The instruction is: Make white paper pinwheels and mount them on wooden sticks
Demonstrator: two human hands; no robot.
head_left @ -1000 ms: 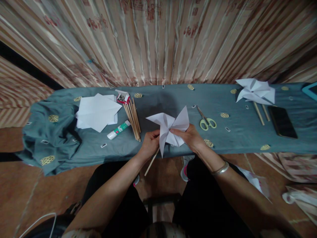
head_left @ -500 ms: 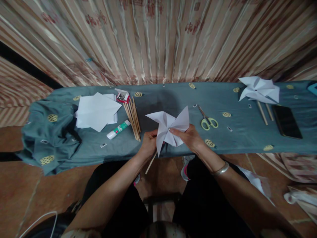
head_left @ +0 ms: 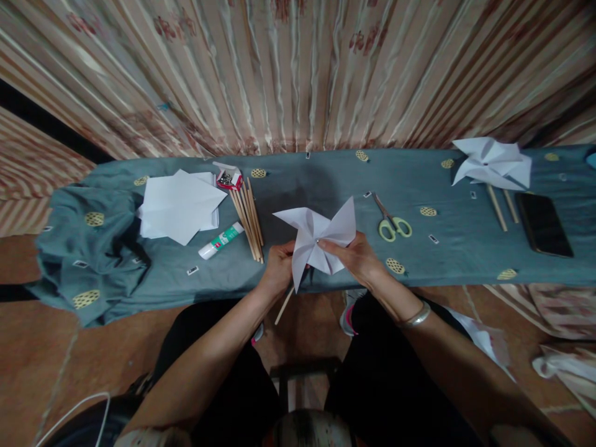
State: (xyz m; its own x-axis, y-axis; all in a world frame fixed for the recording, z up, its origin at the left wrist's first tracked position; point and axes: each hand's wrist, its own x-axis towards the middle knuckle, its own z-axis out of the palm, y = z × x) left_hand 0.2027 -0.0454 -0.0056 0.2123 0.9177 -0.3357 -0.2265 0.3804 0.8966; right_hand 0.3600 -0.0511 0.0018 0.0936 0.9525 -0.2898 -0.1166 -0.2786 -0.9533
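L hand (head_left: 279, 268) reaching behind paper pinwheel (head_left: 307, 242), fingers curling; can't tell if they're pinching stick (head_left: 284, 306). R hand (head_left: 359, 257) pinching pinwheel, thumb pressing beside shiny dot, prob. pinhead (head_left: 318, 241), at ctr of 4 blades. Holding pinwheel above tabletop's (head_left: 410, 180) near edge, approx. mid-length; stick poking past edge. Risks: thumb pushing too hard → creasing blades; pinhead pushing in skewed → blades jamming, stick splitting, hidden fingers getting pricked. Paper hiding stick's top, pin tip, most R fingertips.
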